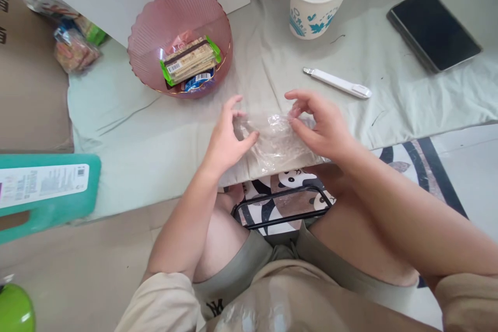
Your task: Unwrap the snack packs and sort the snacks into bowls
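crinkly plastic: the clear plastic sheet is on the cloth, nearer me than the pink bowl and off to its right. could be a flat bag, can't tell with all that glare.
left hand: my left hand is at the plastic's left end, the side closest to the bowl, thumb and finger spread wide.
right hand: my right hand is at the end farther from the bowl, fingers curled round a loose bit. can't tell if it's really pinched. hands are well apart.
handling tip: imo pinch with thumb and fingertip pads, keep light even tension, smooth from the middle out. film this thin probably clings and creases if you rush.
cutter: the white cutter lies right of the bowl, near my right fingers. i'd watch my knuckles there.
cup: the paper cup stands right of the bowl too, past the cutter, so i'd keep elbows low.
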`<state>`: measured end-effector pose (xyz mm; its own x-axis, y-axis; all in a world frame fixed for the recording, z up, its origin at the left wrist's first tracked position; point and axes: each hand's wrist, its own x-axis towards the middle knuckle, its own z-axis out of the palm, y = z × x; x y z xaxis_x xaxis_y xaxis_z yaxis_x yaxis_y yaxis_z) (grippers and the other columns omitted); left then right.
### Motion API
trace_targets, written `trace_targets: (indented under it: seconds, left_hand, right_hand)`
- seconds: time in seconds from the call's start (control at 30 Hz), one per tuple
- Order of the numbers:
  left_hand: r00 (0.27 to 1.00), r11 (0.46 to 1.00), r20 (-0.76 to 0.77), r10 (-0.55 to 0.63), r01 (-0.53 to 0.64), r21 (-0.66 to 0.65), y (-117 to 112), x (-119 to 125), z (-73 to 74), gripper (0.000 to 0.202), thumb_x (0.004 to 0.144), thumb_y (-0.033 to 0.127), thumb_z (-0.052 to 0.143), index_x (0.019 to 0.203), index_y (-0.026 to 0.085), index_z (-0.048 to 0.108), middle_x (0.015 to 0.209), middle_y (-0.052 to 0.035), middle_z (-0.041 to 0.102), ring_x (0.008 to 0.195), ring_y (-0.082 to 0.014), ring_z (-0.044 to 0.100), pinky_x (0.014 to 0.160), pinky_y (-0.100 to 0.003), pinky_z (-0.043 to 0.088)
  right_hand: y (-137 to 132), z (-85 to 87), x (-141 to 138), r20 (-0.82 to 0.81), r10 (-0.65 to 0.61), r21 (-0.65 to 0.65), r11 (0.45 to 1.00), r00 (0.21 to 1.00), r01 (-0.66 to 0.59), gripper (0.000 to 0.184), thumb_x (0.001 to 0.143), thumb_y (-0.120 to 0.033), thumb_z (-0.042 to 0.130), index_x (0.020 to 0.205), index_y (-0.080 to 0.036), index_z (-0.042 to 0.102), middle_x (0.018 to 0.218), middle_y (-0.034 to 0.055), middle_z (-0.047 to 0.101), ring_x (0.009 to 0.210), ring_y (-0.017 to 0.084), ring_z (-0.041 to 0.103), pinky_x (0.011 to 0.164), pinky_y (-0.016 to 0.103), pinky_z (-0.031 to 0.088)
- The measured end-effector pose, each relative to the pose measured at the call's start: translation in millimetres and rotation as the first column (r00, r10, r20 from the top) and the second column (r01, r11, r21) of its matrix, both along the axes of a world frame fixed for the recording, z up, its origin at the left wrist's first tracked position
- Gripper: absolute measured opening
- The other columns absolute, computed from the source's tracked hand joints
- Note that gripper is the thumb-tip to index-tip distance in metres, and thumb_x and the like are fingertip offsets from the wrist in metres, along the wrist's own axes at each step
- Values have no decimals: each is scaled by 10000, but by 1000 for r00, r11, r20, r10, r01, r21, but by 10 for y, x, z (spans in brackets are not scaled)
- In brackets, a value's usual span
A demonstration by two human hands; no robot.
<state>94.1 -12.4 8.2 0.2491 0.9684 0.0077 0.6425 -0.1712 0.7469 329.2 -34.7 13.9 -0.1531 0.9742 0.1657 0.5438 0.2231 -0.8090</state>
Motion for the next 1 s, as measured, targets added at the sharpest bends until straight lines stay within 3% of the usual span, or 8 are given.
trace_targets:
  seconds: [0.13, 0.27, 0.37, 0.43, 0.53, 0.67, 0.8, 1.0]
  left_hand:
    - [898, 957, 399, 184, -72, -279, 13, 82, -21, 840, 790, 281, 812, 1483, 400, 352, 1196, -35, 720, 997, -168, 749, 928, -346, 595]
    - [804, 826, 516, 295, 57, -561, 29, 131, 22, 385, 737, 315, 817, 1070, 234, 641, 945, -33, 759, 764, -165, 749, 739, -320, 624]
    - [764, 851, 568, 306, 48, -523, 60, 109, 74, 260, 695, 316, 818, 834, 199, 632, 871, -23, 756, 704, -134, 720, 684, -277, 610]
    - [773, 879, 566, 287, 23, -477, 80, 69, 109, 274, 690, 339, 812, 842, 206, 626, 858, -17, 766, 702, -140, 730, 657, -270, 606]
    - [842, 863, 491, 223, 64, -502, 89, -3, 150, 364, 711, 376, 789, 1000, 213, 640, 759, -8, 762, 694, -193, 762, 581, -280, 594]
    - [908, 848, 404, 109, 127, -515, 70, -69, 187, 401, 744, 376, 752, 1088, 186, 668, 579, 26, 688, 510, -163, 687, 473, -251, 528]
    - [873, 875, 454, 176, 73, -478, 61, -87, 217, 323, 720, 411, 732, 984, 231, 683, 500, 58, 601, 386, -129, 557, 359, -237, 408]
    - [838, 893, 494, 234, 16, -450, 118, -96, 250, 202, 767, 394, 584, 700, 220, 661, 661, -38, 684, 521, -150, 609, 443, -272, 472]
  right_hand:
    - [-25, -2, -22, -159, -104, -26, 994, 982, 102, 381, 945, -341, 549, 1324, -301, 555, 1073, 73, 665, 947, 239, 673, 878, 442, 602]
    - [14, -97, -69, -266, -219, -117, 974, 939, 195, 512, 957, -398, 579, 1451, -339, 462, 1234, 73, 637, 1010, 228, 696, 840, 422, 615]
    - [41, -98, -102, -420, -191, -287, 955, 887, 70, 501, 898, -434, 659, 1365, -294, 544, 1197, 73, 683, 975, 225, 727, 813, 397, 617]
    - [40, -41, -118, -498, -168, -414, 908, 851, -63, 355, 826, -427, 731, 1113, -232, 654, 1014, 63, 732, 905, 224, 733, 790, 375, 614]
    - [21, 62, -125, -500, -167, -514, 847, 850, -136, 210, 782, -370, 760, 808, -209, 626, 781, 34, 721, 760, 190, 709, 720, 324, 589]
    - [4, 67, -90, -438, -164, -529, 842, 884, -107, 158, 841, -356, 698, 927, -227, 671, 641, -17, 657, 573, 152, 615, 545, 279, 492]
    - [-9, -2, -57, -477, -127, -414, 905, 870, -95, 224, 885, -382, 639, 1062, -260, 702, 587, -49, 574, 503, 132, 509, 498, 269, 403]
    - [-6, 138, -35, -591, -122, -359, 925, 798, -125, 266, 795, -485, 581, 766, -236, 669, 698, 37, 644, 586, 164, 554, 557, 319, 449]
